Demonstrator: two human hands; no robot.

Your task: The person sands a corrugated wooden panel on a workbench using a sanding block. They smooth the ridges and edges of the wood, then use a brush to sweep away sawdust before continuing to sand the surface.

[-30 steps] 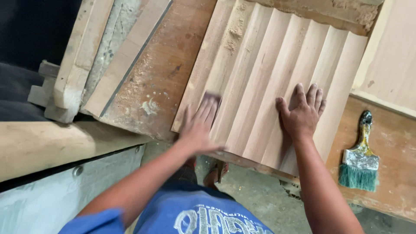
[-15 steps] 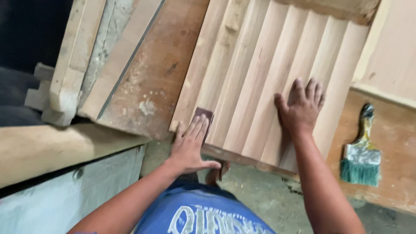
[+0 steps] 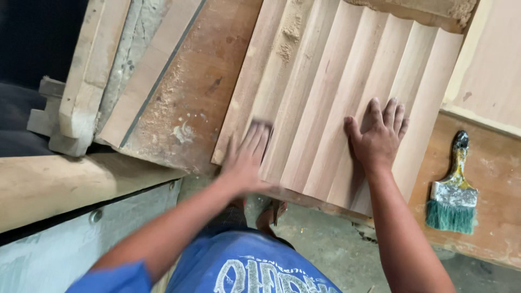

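— What carries everything?
— A worn brown bench [image 3: 190, 103], scratched and dusted with sawdust [image 3: 287, 43] toward its far edge.
— And at its left edge?
— Rough planks [image 3: 92, 70] stacked aslant, a pale beam [image 3: 59, 184] below them.
— Right side?
— A pale board [image 3: 488, 70] at the far right corner.
— The floor?
— Grey concrete floor [image 3: 325, 244], cracked, under the near edge. Light is soft, even.

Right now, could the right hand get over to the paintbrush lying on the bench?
Probably yes. The right hand lies flat on the ribbed wood panel, and the paintbrush lies in the open on the bench to its right, with only bare bench surface showing between them.
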